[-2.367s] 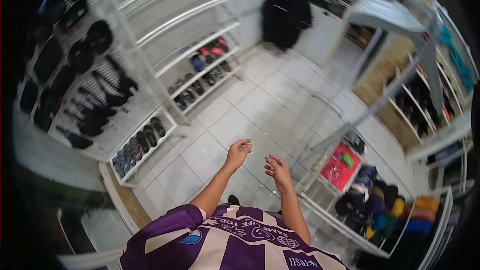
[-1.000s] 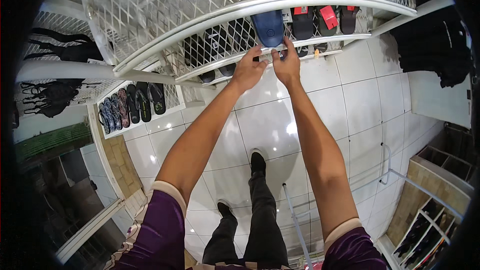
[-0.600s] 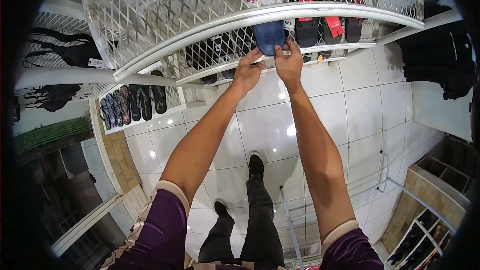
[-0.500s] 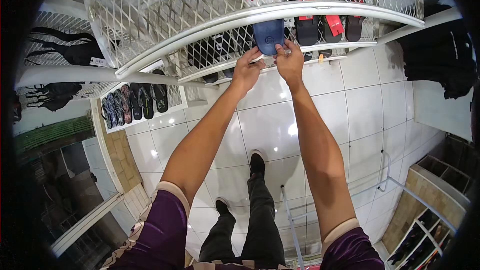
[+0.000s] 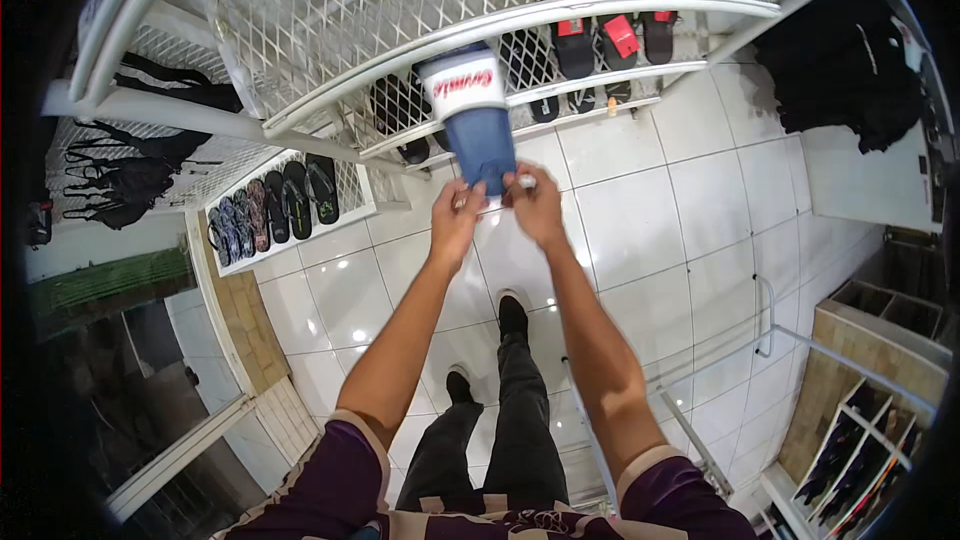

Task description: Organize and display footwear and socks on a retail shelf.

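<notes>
A blue slide sandal (image 5: 482, 147) with a white strap and red lettering hangs out over the front rail of a white mesh shelf (image 5: 380, 48). Its heel points toward me, while the toe end is still behind the rail. My left hand (image 5: 456, 224) pinches the left corner of the heel. On the opposite corner, my right hand (image 5: 536, 204) has its thumb and fingers closed. Both hands are slightly blurred. Black slippers (image 5: 573, 43), some with red tags, lie on the shelf to the right of the sandal.
More slippers lie on a low rack (image 5: 275, 206) at the left. Black strapped garments (image 5: 125, 175) rest on mesh shelves at far left. Dark clothing (image 5: 845, 65) hangs at far right. A pale metal rail (image 5: 715, 365) crosses the tiled floor at lower right.
Both hands have drawn the blue slide sandal toward me and to the left, so most of it now extends past the shelf's front rail. The view has shifted too.
</notes>
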`<move>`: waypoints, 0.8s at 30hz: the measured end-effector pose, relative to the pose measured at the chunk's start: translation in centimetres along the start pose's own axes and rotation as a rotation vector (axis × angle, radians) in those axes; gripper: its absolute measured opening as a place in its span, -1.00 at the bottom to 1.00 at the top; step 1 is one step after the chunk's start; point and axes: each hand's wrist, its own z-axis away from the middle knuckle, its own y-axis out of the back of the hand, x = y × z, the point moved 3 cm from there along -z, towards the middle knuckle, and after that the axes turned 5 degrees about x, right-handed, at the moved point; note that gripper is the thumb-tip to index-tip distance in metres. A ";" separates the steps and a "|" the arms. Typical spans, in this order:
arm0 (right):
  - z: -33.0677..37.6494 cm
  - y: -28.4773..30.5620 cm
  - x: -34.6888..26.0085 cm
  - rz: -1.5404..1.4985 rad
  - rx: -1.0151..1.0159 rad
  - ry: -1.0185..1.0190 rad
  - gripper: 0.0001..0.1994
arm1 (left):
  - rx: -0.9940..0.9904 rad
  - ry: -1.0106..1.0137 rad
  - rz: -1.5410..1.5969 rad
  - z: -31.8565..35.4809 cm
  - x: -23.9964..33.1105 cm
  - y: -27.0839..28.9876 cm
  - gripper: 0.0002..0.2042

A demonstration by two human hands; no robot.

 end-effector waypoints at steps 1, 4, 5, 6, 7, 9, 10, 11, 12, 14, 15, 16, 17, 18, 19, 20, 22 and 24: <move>2.8 0.1 0.5 -0.004 -0.016 -0.072 -0.85 | 0.009 -0.046 0.005 1.7 -1.3 1.1 -0.66; 11.4 1.1 1.8 0.049 0.039 -0.017 -0.80 | -0.004 -0.010 -0.013 8.3 -2.5 3.6 -0.79; 14.3 1.2 1.4 0.085 0.046 0.016 -0.78 | -0.021 -0.007 -0.007 10.7 -3.0 4.6 -0.81; 16.9 1.6 0.9 0.070 0.062 -0.005 -0.77 | -0.041 -0.010 0.003 12.8 -3.4 5.4 -0.84; 19.9 2.3 0.4 0.059 0.086 -0.027 -0.76 | -0.090 -0.010 0.046 15.4 -3.3 5.8 -0.86; 25.5 2.7 -1.1 0.001 0.077 -0.178 -0.72 | -0.125 -0.040 -0.031 19.4 -4.2 7.9 -0.84; 28.3 3.0 -1.3 -0.062 0.103 -0.203 -0.70 | -0.192 -0.027 0.018 21.7 -3.9 8.3 -0.82; 30.7 3.2 -1.7 -0.128 0.121 -0.226 -0.68 | -0.215 -0.062 0.023 23.7 -3.4 8.8 -0.82; 33.0 3.4 -2.6 -0.135 0.139 -0.195 -0.68 | -0.254 -0.041 -0.027 26.0 -3.2 9.4 -0.80; 38.5 3.4 -4.0 -0.089 0.246 -0.210 -0.68 | -0.344 -0.030 -0.050 30.0 -2.9 11.0 -0.76; 41.1 3.6 -4.9 -0.072 0.279 -0.223 -0.69 | -0.403 -0.035 -0.020 32.2 -2.4 11.7 -0.74; 43.6 3.5 -5.7 -0.086 0.275 -0.223 -0.68 | -0.436 -0.014 -0.090 33.9 -2.0 12.8 -0.73; 45.6 3.9 -6.7 -0.092 0.271 -0.213 -0.68 | -0.463 -0.032 -0.091 35.8 -1.1 13.3 -0.73; 48.0 3.7 -7.2 -0.103 0.295 -0.187 -0.66 | -0.516 -0.032 -0.082 37.6 -0.6 14.0 -0.73; 50.9 3.4 -7.5 -0.111 0.318 -0.171 -0.66 | -0.569 -0.030 -0.075 39.5 -0.4 14.7 -0.73; 53.5 3.2 -7.9 -0.150 0.374 -0.174 -0.64 | -0.594 -0.041 -0.090 41.0 -1.1 15.2 -0.72; 58.2 3.3 -7.6 -0.225 0.449 -0.156 -0.62 | -0.675 -0.074 -0.178 44.4 -1.6 15.9 -0.72; 62.9 3.7 -7.1 -0.246 0.541 -0.159 -0.59 | -0.777 -0.094 -0.244 47.5 -2.8 16.2 -0.72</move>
